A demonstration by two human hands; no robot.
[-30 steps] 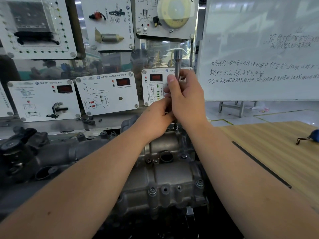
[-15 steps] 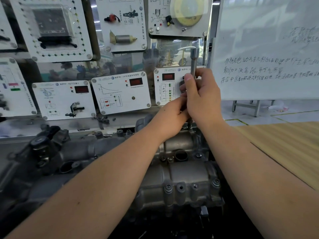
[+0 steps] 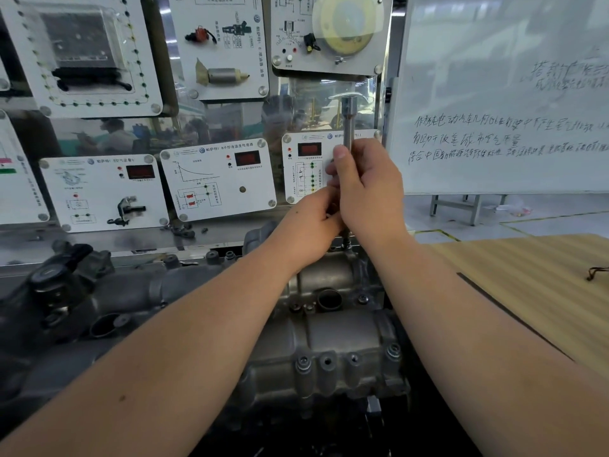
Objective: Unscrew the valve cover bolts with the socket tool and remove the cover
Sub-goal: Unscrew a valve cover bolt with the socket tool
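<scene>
Right now my right hand (image 3: 369,189) is wrapped around the socket tool (image 3: 347,122), with my thumb lying up along its shaft. The tool stands straight up, and its top pokes out above my fist. My left hand (image 3: 309,225) is just under my right one, touching it, and its fingers curl around the low part of the tool. Both hands are close together over the far end of the valve cover (image 3: 329,341). The gray metal cover sits in front of me, between my arms, with bolts (image 3: 302,362) along its near edge. A wooden table (image 3: 527,278) is on my right, and a whiteboard (image 3: 501,94) stands behind it.
</scene>
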